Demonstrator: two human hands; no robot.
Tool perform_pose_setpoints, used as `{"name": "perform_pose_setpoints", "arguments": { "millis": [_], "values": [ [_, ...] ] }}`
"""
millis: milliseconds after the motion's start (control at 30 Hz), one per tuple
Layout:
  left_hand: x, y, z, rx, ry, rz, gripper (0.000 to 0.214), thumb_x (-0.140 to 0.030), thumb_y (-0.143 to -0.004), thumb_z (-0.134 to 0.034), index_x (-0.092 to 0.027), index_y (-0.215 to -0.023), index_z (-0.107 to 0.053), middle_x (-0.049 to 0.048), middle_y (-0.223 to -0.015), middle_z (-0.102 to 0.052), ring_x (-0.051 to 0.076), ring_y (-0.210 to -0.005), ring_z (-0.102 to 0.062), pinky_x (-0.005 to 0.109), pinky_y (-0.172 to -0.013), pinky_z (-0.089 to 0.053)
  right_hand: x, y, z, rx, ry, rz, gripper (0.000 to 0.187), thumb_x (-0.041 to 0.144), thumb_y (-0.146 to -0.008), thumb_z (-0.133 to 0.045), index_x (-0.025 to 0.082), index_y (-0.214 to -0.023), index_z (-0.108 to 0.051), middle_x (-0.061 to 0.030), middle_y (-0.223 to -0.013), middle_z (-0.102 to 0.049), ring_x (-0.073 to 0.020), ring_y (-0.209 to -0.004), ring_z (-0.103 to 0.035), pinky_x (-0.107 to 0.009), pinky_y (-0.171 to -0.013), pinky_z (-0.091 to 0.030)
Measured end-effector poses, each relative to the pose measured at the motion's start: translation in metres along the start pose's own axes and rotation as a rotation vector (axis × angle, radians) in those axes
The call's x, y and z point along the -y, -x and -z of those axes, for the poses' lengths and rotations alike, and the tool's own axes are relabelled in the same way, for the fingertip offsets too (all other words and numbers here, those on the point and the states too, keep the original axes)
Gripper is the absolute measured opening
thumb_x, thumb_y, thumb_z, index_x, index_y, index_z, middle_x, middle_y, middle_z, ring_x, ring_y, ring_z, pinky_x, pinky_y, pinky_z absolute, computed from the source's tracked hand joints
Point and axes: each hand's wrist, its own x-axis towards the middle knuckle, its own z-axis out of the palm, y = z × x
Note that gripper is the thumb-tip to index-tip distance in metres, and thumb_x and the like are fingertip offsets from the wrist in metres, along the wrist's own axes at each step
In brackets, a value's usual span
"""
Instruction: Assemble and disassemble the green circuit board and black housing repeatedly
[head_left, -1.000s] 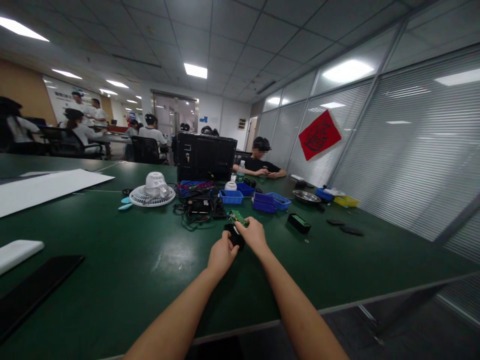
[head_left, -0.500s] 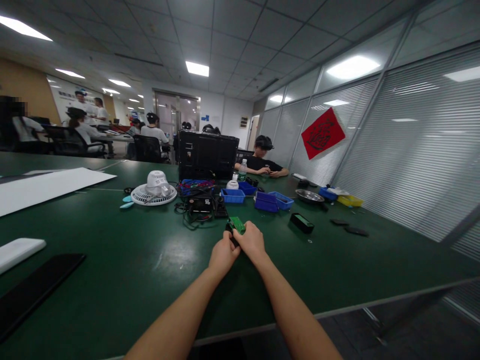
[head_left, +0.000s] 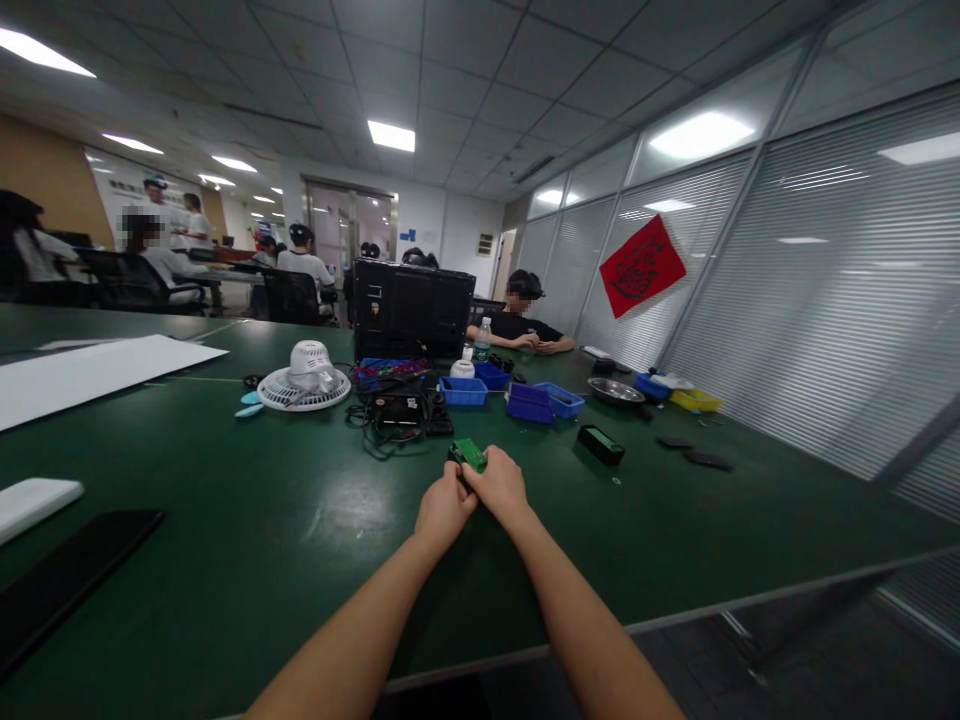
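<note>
Over the green table (head_left: pixel 337 600), my two hands meet around a small green circuit board (head_left: pixel 470 453) and a black part at its left edge and underside. My left hand (head_left: pixel 442 508) is closed on the black part, its fingers pressed together. My right hand (head_left: pixel 501 487) pinches the board from the right, thumb lying near its lower edge. My fingers hide most of the black part, so its full shape cannot be made out. To the right lies a black oblong case (head_left: pixel 600 446) with a green top inside it.
Beyond my hands stand a black device with cables (head_left: pixel 397 410), blue bins (head_left: pixel 463 391), a white fan part (head_left: pixel 304 388) and a large black screen back (head_left: pixel 412 310). A metal dish (head_left: pixel 615 391) and flat black pieces (head_left: pixel 707 460) lie rightward. A person (head_left: pixel 525 330) sits across.
The green board looks turned slightly and lies lower between my hands, with more of its face showing. The whole view has shifted slightly; both hands keep their hold.
</note>
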Motion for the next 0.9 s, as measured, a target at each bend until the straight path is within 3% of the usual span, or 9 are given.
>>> {"name": "perform_pose_setpoints", "arguments": {
  "millis": [300, 500, 700, 900],
  "values": [
    [0.002, 0.000, 0.001, -0.024, 0.019, -0.013, 0.022, -0.026, -0.075, -0.052, -0.021, -0.089, -0.036, -0.0035, -0.065, -0.058, 0.011, -0.058, -0.057, 0.019, -0.050, -0.031, 0.001, 0.004, -0.006, 0.013, 0.085, -0.002, 0.038, 0.051, -0.077, -0.049, 0.017, -0.094, -0.052, -0.0090, -0.095, -0.056, -0.0207, -0.083, -0.057, -0.028, -0.065, -0.039],
    [-0.001, 0.001, 0.003, -0.027, 0.000, 0.029, 0.021, -0.026, -0.077, -0.051, -0.020, -0.091, -0.036, -0.0015, -0.066, -0.059, 0.012, -0.059, -0.058, 0.020, -0.049, -0.031, -0.002, 0.007, -0.003, -0.045, 0.047, 0.087, 0.054, 0.061, -0.075, -0.047, 0.020, -0.109, -0.052, -0.0097, -0.103, -0.051, -0.0226, -0.096, -0.050, -0.029, -0.071, -0.040],
    [0.003, -0.002, -0.002, -0.037, 0.053, 0.015, 0.027, -0.025, -0.074, -0.055, -0.020, -0.094, -0.037, -0.0039, -0.065, -0.058, 0.011, -0.058, -0.057, 0.019, -0.051, -0.033, -0.005, 0.006, 0.000, -0.032, -0.008, 0.111, 0.036, 0.046, -0.079, -0.049, 0.025, -0.107, -0.057, -0.0063, -0.101, -0.054, -0.0202, -0.098, -0.048, -0.027, -0.074, -0.038],
    [0.010, -0.004, -0.008, -0.085, 0.056, 0.011, 0.034, -0.025, -0.070, -0.060, -0.020, -0.096, -0.039, -0.0042, -0.068, -0.056, 0.011, -0.063, -0.056, 0.020, -0.056, -0.037, -0.011, -0.003, -0.002, 0.008, -0.079, 0.023, 0.032, 0.032, -0.087, -0.034, 0.019, -0.099, -0.061, -0.0078, -0.095, -0.062, -0.0175, -0.089, -0.054, -0.024, -0.071, -0.036]
  ]
}}
